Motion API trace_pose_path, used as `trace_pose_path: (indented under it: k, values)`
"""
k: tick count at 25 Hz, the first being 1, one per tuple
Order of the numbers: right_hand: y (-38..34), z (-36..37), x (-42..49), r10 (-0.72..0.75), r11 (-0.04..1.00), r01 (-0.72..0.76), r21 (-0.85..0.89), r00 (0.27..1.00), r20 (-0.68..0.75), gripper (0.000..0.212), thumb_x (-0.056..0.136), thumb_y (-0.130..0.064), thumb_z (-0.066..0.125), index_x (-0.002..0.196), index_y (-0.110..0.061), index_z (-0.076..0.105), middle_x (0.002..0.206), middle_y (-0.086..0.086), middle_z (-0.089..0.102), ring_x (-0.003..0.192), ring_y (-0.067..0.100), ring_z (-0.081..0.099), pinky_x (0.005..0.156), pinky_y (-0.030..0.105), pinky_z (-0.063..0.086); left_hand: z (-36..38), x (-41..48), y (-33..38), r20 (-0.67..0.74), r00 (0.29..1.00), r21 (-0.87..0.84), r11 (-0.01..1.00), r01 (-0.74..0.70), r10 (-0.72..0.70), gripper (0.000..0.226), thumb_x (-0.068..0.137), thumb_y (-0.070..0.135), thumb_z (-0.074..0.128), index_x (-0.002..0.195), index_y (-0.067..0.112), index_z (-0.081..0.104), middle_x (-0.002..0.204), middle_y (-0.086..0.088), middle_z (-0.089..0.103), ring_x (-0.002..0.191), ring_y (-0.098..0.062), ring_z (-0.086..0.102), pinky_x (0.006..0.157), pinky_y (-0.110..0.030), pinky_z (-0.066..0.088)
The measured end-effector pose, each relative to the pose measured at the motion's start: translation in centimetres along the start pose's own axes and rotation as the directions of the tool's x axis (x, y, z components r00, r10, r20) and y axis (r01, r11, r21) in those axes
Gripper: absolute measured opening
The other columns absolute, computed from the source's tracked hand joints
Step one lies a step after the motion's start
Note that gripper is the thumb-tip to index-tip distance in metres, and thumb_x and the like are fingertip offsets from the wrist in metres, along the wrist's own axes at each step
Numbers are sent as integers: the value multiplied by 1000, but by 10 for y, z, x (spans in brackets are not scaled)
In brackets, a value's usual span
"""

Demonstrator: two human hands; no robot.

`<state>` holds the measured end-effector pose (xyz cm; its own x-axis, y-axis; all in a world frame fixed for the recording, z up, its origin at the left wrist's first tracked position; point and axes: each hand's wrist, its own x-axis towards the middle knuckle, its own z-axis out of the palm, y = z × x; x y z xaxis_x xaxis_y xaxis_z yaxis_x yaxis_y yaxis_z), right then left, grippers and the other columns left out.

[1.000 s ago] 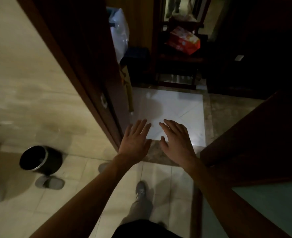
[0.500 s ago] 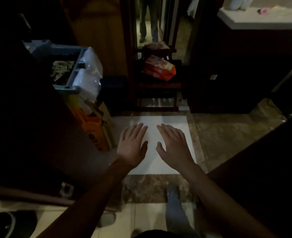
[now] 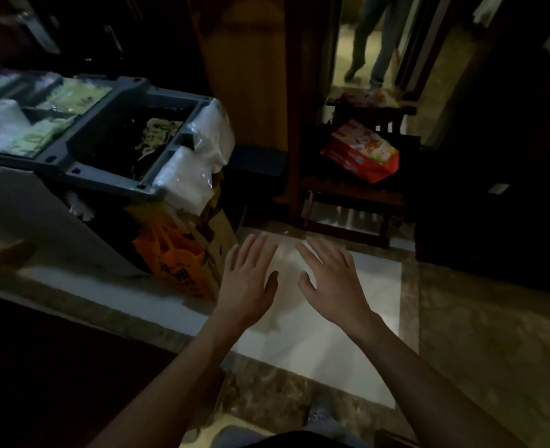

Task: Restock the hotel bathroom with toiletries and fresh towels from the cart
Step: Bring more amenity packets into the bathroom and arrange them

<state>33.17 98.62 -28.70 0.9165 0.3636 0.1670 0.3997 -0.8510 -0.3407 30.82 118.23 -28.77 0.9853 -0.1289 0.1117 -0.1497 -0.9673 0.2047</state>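
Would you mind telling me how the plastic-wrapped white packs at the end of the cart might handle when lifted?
The plastic-wrapped white packs bulge and crease, so they are probably soft, not stiff. Their glossy film may be slippery. They sit tucked against the cart rim, so they might snag coming out.

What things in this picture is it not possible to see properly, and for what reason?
Head view:
- cart: left end cut off by the frame edge, blurred.
- dark compartment: contents lost in dim light.
- orange bag: print too blurred to read.
- standing person: only legs, cut by top edge.
- white wrapped bundles: contents unclear through plastic.
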Motion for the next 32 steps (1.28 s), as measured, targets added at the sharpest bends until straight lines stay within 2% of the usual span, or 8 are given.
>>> trace_pose_path:
  k: [4, 8, 12, 15, 21, 24, 29, 32]
  values:
    - [23, -2, 57, -68, 997, 66, 30, 996, 61, 54, 100, -34, 46, 153, -30, 37, 162, 2, 31, 151, 21, 19, 122, 42, 18, -1, 43, -4, 13, 997, 24, 997, 78, -78, 59, 100, 37, 46, 156, 28, 30, 168, -2, 14, 155, -24, 4, 125, -48, 6]
    - [29, 10, 109, -107, 991, 99, 86, 990, 91, 55, 100, -33, 42, 154, -27, 36, 163, 2, 28, 152, 19, 17, 123, 40, 12, 4, 75, -25, 9, 993, 26, 992, 121, -121, 59, 100, 38, 44, 156, 28, 30, 168, 0, 14, 155, -22, 4, 125, -48, 8]
    - [15, 21, 178, -176, 984, 169, 65, 975, 133, 57, 100, -33, 42, 156, -25, 33, 164, 1, 27, 152, 17, 16, 123, 39, 10, 11, 125, -65, -31, 977, -39, 977, 209, -210, 61, 99, 38, 46, 157, 28, 29, 168, 1, 12, 155, -21, 2, 125, -49, 7]
    - [12, 17, 224, -204, 979, 204, 21, 969, 139, 59, 99, -35, 41, 156, -25, 31, 164, -1, 26, 152, 16, 17, 124, 39, 12, 9, 172, -77, -58, 975, -95, 973, 209, -215, 63, 99, 39, 46, 158, 29, 25, 168, 1, 11, 155, -21, -1, 126, -45, 2]
    - [3, 9, 326, -216, 975, 220, -35, 971, 98, 59, 101, -35, 42, 157, -23, 31, 164, 0, 26, 152, 17, 18, 123, 39, 13, -23, 232, -135, -91, 964, -87, 966, 244, -251, 64, 96, 29, 52, 156, 26, 29, 168, -3, 9, 155, -28, 1, 121, -56, 16]
    - [-27, 22, 367, -309, 950, 311, 0, 944, 115, 60, 99, -37, 41, 156, -24, 31, 164, 0, 27, 152, 17, 17, 124, 40, 14, -44, 252, -167, -140, 945, -110, 953, 281, -295, 62, 96, 30, 52, 154, 25, 32, 167, -6, 15, 155, -30, 3, 120, -58, 15]
    - [-50, 46, 441, -430, 903, 428, 47, 897, 100, 58, 97, -36, 43, 153, -22, 35, 159, 1, 34, 150, 16, 22, 123, 42, 18, -53, 271, -230, -149, 917, -73, 929, 362, -369, 64, 99, 36, 51, 158, 30, 25, 169, -1, 2, 155, -24, -11, 122, -55, 3]
    - [-72, 67, 491, -510, 858, 495, 134, 853, 114, 56, 98, -34, 44, 152, -20, 38, 160, 2, 35, 150, 14, 22, 123, 43, 19, -58, 282, -272, -145, 882, -22, 893, 450, -448, 65, 98, 36, 50, 158, 32, 24, 169, 1, -3, 155, -26, -12, 122, -57, 6]
